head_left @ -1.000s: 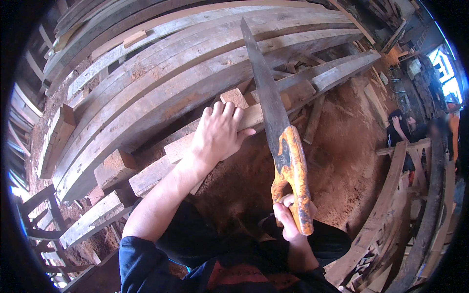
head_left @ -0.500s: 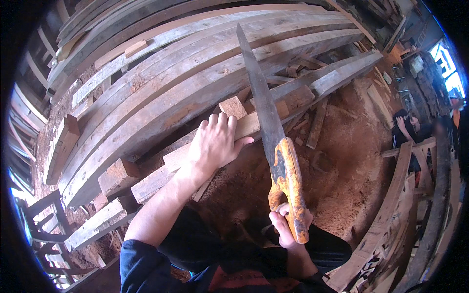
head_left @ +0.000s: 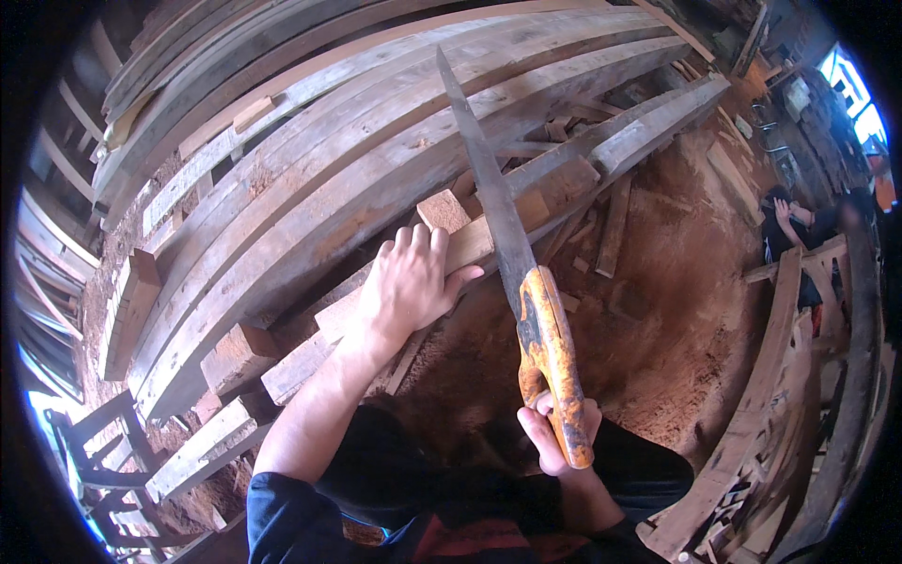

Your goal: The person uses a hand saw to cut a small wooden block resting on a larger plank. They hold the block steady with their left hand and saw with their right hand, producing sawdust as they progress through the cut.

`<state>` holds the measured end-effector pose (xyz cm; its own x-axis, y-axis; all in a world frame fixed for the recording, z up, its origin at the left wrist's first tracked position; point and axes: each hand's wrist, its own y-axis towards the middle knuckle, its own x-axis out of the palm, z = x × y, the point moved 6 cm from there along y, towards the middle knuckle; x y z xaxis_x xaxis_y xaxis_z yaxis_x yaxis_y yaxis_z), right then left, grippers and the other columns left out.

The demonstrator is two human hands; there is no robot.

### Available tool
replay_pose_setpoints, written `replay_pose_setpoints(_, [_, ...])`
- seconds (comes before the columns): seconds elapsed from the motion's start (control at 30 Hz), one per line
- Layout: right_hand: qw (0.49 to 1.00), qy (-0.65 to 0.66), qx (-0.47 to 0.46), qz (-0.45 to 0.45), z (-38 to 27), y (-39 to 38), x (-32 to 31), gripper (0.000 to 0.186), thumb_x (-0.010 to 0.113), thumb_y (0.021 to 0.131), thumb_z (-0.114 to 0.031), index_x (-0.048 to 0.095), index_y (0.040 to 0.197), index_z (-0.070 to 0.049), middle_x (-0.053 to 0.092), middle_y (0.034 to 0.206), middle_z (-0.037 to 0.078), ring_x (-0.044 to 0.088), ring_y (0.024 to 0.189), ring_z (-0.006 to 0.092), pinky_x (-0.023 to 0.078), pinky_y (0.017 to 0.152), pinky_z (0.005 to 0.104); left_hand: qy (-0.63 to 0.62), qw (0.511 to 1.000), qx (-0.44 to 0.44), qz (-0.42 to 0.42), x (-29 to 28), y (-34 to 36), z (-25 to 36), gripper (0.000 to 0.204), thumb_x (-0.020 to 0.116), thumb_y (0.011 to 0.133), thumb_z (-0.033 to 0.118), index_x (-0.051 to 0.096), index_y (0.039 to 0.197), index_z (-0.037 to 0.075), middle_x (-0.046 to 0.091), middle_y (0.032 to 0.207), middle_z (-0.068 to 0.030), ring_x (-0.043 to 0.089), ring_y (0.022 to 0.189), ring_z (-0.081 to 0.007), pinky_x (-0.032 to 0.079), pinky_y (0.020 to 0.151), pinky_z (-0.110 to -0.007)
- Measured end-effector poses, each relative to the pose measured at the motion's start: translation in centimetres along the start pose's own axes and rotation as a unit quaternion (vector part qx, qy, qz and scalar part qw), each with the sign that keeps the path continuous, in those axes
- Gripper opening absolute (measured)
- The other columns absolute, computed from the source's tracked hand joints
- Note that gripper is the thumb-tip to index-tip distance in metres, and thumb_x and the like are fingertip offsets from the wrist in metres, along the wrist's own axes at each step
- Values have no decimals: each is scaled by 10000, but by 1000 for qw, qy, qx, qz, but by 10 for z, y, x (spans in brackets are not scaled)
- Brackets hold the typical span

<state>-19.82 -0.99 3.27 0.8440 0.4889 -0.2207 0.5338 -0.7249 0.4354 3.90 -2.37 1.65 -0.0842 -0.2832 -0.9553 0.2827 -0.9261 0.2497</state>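
My right hand (head_left: 559,432) grips the worn orange-and-black handle of a handsaw (head_left: 489,179). Its long grey blade points away from me and crosses a light wooden piece (head_left: 470,242). Whether the teeth have cut into the wood cannot be made out. Just left of the blade, my left hand (head_left: 406,282) is closed over the same piece, its fingers over the far side and the thumb toward the saw. Behind its knuckles a short wood block (head_left: 443,211) sticks up. Part of the piece lies hidden under my left hand and forearm.
Long thick beams (head_left: 310,216) lie side by side beyond my hands. Reddish sawdust covers the ground (head_left: 658,320). At the right stands a stack of timber (head_left: 742,442), with another person (head_left: 794,216) beyond it. A wooden frame (head_left: 108,451) is at the lower left.
The view has turned slightly, and the saw tip appears a little farther left. Both hands keep their holds, with the blade at nearly the same place across the wood.
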Motion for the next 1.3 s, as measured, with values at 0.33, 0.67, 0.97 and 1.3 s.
replay_pose_setpoints(0.33, [998,61,33,-15,8,-3,-1,179,694,782,54,568,882,-26,594,686,33,549,573,76,425,526,227,-16,1000,2,9,2,0,-2,617,547,904,548,570,1021,-58,602,933,-204,618,886,-318,519,732,-417])
replay_pose_setpoints(0.67, [998,55,29,-20,7,-1,1,177,699,793,50,557,860,-30,586,674,31,547,564,72,416,510,224,-14,1000,-5,7,2,0,-2,648,524,910,569,563,1044,-64,616,913,-208,627,880,-323,522,739,-416])
replay_pose_setpoints(0.97, [999,31,19,-16,1,3,1,176,700,798,33,540,792,-39,568,648,31,540,541,90,408,501,238,-24,1000,-3,14,1,1,-2,617,586,888,548,554,1042,-48,608,870,-206,645,843,-359,531,721,-443])
replay_pose_setpoints(1.3, [997,48,51,-13,5,1,1,178,706,793,24,541,769,-38,551,627,21,509,533,78,391,499,233,-28,999,0,18,1,0,-2,617,572,894,552,557,1036,-48,607,866,-201,642,835,-353,524,731,-446])
